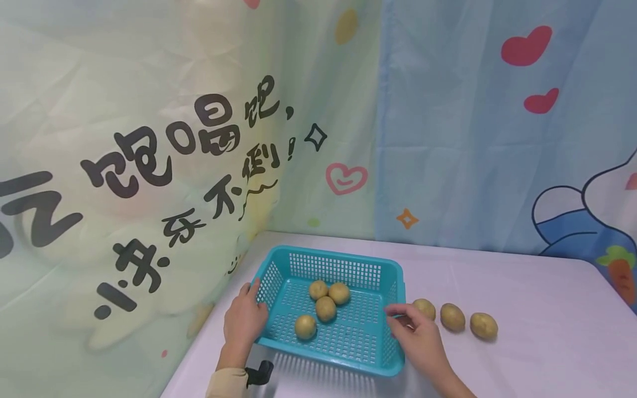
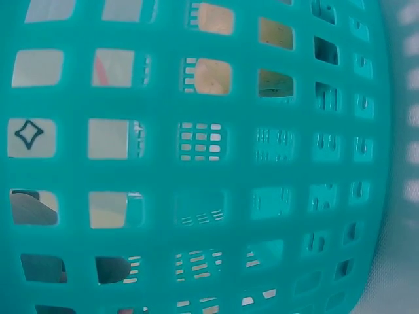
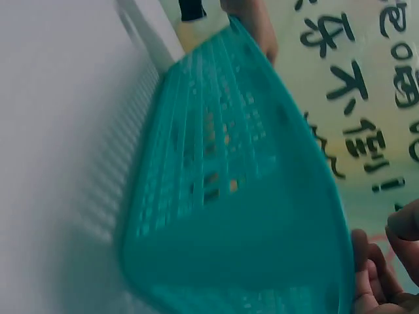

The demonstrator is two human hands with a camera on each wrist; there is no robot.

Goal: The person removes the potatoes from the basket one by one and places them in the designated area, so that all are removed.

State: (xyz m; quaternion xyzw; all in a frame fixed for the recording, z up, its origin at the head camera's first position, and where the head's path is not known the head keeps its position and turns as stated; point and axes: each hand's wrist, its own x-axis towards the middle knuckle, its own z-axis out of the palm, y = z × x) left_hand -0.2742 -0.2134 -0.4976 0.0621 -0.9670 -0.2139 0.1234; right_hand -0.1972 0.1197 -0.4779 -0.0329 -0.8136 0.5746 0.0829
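A turquoise plastic basket [image 1: 343,354] with mesh walls holds several potatoes [image 1: 325,309]. On its left side my left hand [image 1: 245,316] grips the rim. The left wrist view is filled by the mesh wall [image 2: 236,173], and the hand itself is out of that view. My right hand [image 1: 418,337] is at the right rim, its loosely bent fingertips reaching over the edge with no potato between them. In the right wrist view the thumb of this hand [image 3: 386,268] stands apart from the fingers, which are right at the rim.
Three more potatoes [image 1: 453,317] lie in a row on the white tabletop [image 1: 547,331], right of the basket; the right hand partly covers the nearest. Printed curtains [image 1: 448,138] hang along the left and back edges of the table.
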